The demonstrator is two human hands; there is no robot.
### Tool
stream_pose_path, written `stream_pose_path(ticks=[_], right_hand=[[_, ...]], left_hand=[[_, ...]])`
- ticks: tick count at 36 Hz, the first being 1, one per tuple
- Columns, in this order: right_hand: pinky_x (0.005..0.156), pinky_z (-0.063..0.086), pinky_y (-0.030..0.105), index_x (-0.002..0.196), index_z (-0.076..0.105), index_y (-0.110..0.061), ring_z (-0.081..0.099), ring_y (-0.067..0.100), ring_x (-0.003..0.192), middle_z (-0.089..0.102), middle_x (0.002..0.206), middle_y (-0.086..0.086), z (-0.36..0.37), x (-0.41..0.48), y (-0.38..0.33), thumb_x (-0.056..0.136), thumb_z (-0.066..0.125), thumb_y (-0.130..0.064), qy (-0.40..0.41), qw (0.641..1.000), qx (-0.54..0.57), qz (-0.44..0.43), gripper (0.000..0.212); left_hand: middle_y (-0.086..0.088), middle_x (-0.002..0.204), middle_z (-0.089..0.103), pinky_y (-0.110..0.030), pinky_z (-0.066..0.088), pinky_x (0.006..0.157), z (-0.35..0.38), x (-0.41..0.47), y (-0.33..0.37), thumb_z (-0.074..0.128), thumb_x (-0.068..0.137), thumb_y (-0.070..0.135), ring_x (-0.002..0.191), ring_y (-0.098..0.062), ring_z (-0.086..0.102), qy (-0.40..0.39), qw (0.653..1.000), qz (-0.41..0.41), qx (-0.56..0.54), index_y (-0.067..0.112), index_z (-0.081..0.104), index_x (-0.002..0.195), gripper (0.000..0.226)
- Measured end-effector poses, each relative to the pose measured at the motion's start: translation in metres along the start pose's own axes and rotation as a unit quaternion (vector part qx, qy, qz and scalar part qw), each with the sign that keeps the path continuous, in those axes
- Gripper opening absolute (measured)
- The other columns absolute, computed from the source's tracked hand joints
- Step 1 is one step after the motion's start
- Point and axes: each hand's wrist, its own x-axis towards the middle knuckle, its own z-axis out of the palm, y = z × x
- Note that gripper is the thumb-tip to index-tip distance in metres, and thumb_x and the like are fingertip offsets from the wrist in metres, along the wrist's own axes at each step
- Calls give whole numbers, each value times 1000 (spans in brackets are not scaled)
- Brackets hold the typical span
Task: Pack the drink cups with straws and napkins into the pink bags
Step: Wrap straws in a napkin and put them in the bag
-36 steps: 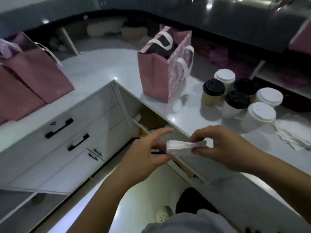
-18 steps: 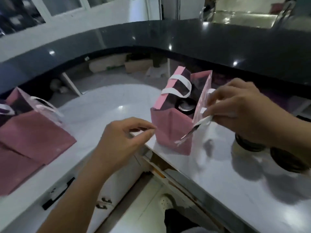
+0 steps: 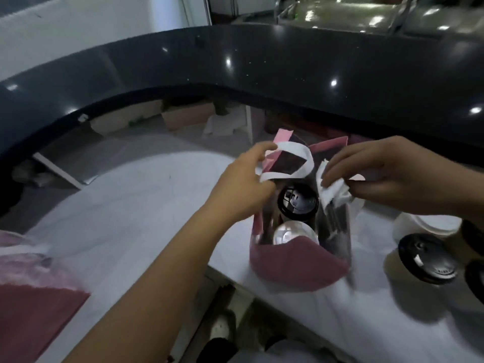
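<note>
Item: pink bag [image 3: 296, 263], paper, standing upright and open on the white counter [image 3: 131, 205], below and between both hands.

Left hand [image 3: 243, 187]: fingers and thumb closed around the near white handle [image 3: 288, 163], which arches from the hand toward the right hand, at the bag's left edge.

Right hand [image 3: 379, 179]: thumb and fingertips pinched on a crumpled white napkin [image 3: 332, 189], which hangs from the fingertips over the bag's right wall. Whether its lower end is already inside the bag cannot be told.

Contents of the bag, seen from above: black-lidded cup [image 3: 297, 201], just right of the left hand and beside the napkin; white-lidded cup [image 3: 293, 233], on the near side of the black one, touching or nearly touching it.

Outside the bag, below the right wrist: loose white-lidded cup [image 3: 432, 224] and, nearer, loose black-lidded cup [image 3: 427, 260], close together on the counter.

Below the left forearm, at the frame's lower left edge: second pink bag [image 3: 31, 297], blurred.

Beyond both hands: dark raised countertop [image 3: 235, 61], curved and glossy, with a cardboard box [image 3: 188, 116] under it.
</note>
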Motion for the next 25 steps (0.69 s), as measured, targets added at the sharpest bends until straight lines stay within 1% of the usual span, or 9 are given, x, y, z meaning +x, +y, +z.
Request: stream_pose_path(ticks=[2,4,8,11,15,17,19,22,25], right_hand=[[86,50,15,96,78,-31,67,0,102,72,103,-18,5,4,0,83,63,-18,-3,1000,2,31,24],[87,53,23,98,78,-33,67,-1,100,71,104,-20,12,10,2,85,59,-28,-13,997,-18,78,23],[90,54,31,104,77,-30,65,-3,98,71,105,-18,34,33,5,96,61,-26,-26,987,-72,139,18],[90,52,30,109,75,-27,64,4,100,67,112,-16,52,61,8,98,59,-29,-48,973,-153,164,19],[79,53,30,111,74,-26,63,12,91,69,113,-8,81,99,11,96,61,-27,-87,951,-225,194,20],[72,51,26,108,75,-26,63,13,85,72,108,-6,95,113,13,95,62,-25,-91,947,-230,205,18],[82,54,31,113,73,-26,64,17,94,71,112,-2,107,125,16,95,62,-26,-103,944,-226,215,21],[97,50,38,135,58,-34,60,23,113,63,131,-2,115,134,15,93,64,-32,-152,932,-220,244,43],[91,50,32,139,53,-37,60,15,108,62,132,-7,106,132,6,95,62,-34,-137,940,-178,258,44]], left_hand=[[12,125,62,-34,63,63,-14,7,-11,66,88,10,88,-11,71,-28,990,-20,-135,48,57,123,52],[17,114,63,-26,59,55,-25,13,-19,64,87,2,84,-4,71,-56,977,-28,-202,51,61,114,56],[12,117,65,-26,60,60,-36,26,-30,64,87,0,99,-18,67,-93,966,-23,-239,47,60,115,55],[5,123,65,-36,64,70,-46,35,-37,62,88,-3,108,-25,65,-118,958,-37,-258,41,57,125,58],[1,124,64,-44,62,84,-57,44,-46,68,89,3,109,-27,65,-135,959,-36,-247,37,54,132,57],[4,119,63,-40,63,82,-59,48,-50,68,90,4,108,-26,65,-140,957,-35,-252,36,54,133,55],[6,116,62,-38,63,80,-62,52,-56,67,90,3,106,-25,64,-149,955,-33,-256,36,53,133,56],[0,119,62,-44,62,84,-67,59,-65,66,90,1,107,-24,64,-154,953,-29,-260,36,54,132,56],[5,114,63,-33,64,74,-70,67,-72,68,89,3,102,-22,64,-154,951,-26,-266,38,56,127,54]])
